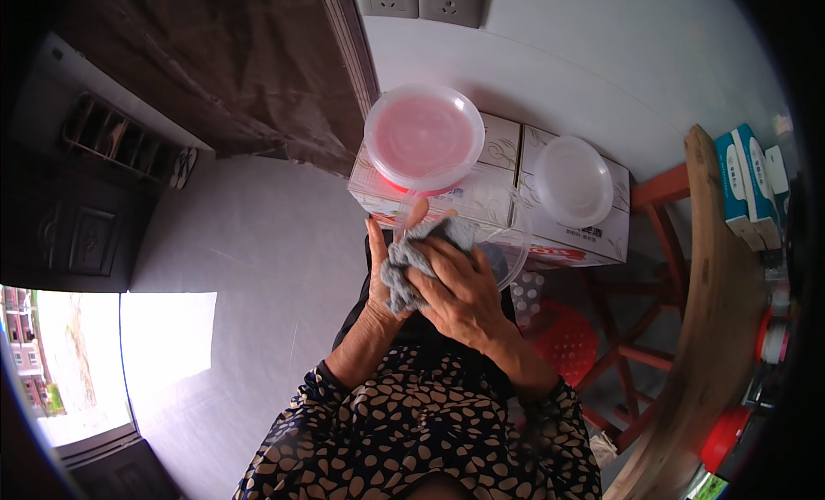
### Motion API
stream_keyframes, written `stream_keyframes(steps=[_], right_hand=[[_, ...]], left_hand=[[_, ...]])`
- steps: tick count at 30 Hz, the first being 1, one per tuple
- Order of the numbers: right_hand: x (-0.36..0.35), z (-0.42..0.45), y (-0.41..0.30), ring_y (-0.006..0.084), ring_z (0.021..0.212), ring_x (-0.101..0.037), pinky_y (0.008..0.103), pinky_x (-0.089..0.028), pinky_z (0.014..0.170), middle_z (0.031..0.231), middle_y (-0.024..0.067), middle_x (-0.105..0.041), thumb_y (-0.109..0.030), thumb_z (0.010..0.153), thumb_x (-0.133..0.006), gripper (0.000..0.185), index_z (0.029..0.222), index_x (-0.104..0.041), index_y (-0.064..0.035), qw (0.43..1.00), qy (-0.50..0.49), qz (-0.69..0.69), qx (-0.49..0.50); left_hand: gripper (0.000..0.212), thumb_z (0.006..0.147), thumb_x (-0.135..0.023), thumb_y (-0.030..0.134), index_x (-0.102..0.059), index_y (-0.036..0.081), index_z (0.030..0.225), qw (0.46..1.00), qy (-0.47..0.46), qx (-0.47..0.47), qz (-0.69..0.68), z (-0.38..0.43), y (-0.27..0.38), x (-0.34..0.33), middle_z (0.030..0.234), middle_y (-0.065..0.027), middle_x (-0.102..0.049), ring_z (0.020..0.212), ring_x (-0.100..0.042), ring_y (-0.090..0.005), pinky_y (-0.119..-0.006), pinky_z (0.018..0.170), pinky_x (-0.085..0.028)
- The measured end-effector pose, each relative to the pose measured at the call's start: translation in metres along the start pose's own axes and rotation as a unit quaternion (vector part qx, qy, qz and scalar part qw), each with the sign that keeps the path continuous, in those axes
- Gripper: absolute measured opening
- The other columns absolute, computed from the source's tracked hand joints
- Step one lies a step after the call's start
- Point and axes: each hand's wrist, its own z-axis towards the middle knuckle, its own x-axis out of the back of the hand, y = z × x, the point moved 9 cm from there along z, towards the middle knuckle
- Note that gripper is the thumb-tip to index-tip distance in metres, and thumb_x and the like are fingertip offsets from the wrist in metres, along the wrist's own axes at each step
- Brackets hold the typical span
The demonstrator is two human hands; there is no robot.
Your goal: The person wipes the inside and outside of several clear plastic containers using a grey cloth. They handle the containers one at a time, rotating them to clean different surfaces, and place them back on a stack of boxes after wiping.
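My right hand (454,287) presses a crumpled grey cloth (409,268) against a clear round plastic lid (519,242). Behind the cloth, my left hand (380,274) holds the near left side of that lid, thumb and fingers showing around it; part of this hand is hidden. Beyond my hands, a stack of round translucent lids or shallow containers (424,135), tinted pink, rests on a printed cardboard box (499,139). Another whitish round plastic lid (573,182) lies on the cardboard box beside it (612,242).
A wooden table edge (709,319) curves along the right, with tissue packs (741,177) on it. Under it stand a red wooden frame (667,242) and a red plastic stool (564,339). A wall with sockets (449,0) rises behind; slippers (184,168) lie left.
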Motion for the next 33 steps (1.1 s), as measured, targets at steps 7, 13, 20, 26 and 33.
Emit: stream_keyframes(steps=[7, 13, 20, 26, 33], right_hand=[[0.044, -0.056, 0.041, 0.0304, 0.116, -0.053, 0.0496, -0.037, 0.095, 0.126, 0.0161, -0.056, -0.016, 0.079, -0.069, 0.038, 0.116, -0.065, -0.0068, 0.972, 0.200, -0.047, -0.113], [0.036, -0.118, 0.143, 0.0180, 0.092, -0.062, 0.0299, -0.051, 0.084, 0.100, 0.0072, -0.065, -0.009, 0.096, -0.057, 0.028, 0.123, -0.057, 0.0005, 0.610, 0.444, 0.517, -0.403], [-0.001, -0.084, 0.094, 0.0154, 0.086, -0.063, 0.0304, -0.054, 0.081, 0.107, 0.0057, -0.062, -0.008, 0.084, -0.072, 0.037, 0.118, -0.058, -0.0045, 0.501, 0.354, 0.675, -0.410], [0.008, -0.081, 0.107, 0.0089, 0.084, -0.058, 0.0263, -0.050, 0.074, 0.096, -0.0025, -0.062, -0.009, 0.087, -0.073, 0.022, 0.107, -0.064, -0.0061, 0.533, 0.397, 0.634, -0.396], [0.014, -0.096, 0.128, 0.0136, 0.093, -0.060, 0.0313, -0.054, 0.081, 0.103, 0.0001, -0.060, -0.010, 0.092, -0.066, 0.025, 0.116, -0.059, -0.0082, 0.550, 0.443, 0.615, -0.353]], left_hand=[[0.065, 0.096, -0.055, 0.047, -0.024, 0.034, 0.152, 0.984, 0.045, -0.024, 0.173, 0.001, 0.008, -0.012, 0.155, -0.0086, -0.031, 0.124, -0.051, -0.0438, -0.060, 0.088, -0.054], [0.077, 0.093, -0.065, 0.025, -0.017, 0.034, 0.153, 0.991, 0.039, -0.024, 0.128, 0.000, 0.004, -0.016, 0.150, -0.0067, -0.035, 0.120, -0.055, -0.0424, -0.060, 0.078, -0.060], [0.074, 0.091, -0.067, 0.014, -0.024, 0.026, 0.150, 0.979, 0.121, -0.051, 0.158, -0.002, -0.004, -0.002, 0.140, -0.0080, -0.047, 0.112, -0.061, -0.0337, -0.053, 0.077, -0.062], [0.054, 0.091, -0.067, 0.012, -0.043, 0.017, 0.139, 0.982, 0.112, -0.036, 0.147, -0.007, -0.005, -0.002, 0.127, -0.0110, -0.057, 0.103, -0.065, -0.0291, -0.048, 0.075, -0.063], [0.041, 0.092, -0.065, 0.007, -0.052, 0.012, 0.130, 0.974, 0.104, -0.037, 0.199, -0.009, 0.006, 0.000, 0.114, -0.0084, -0.066, 0.095, -0.069, -0.0250, -0.045, 0.071, -0.064]])
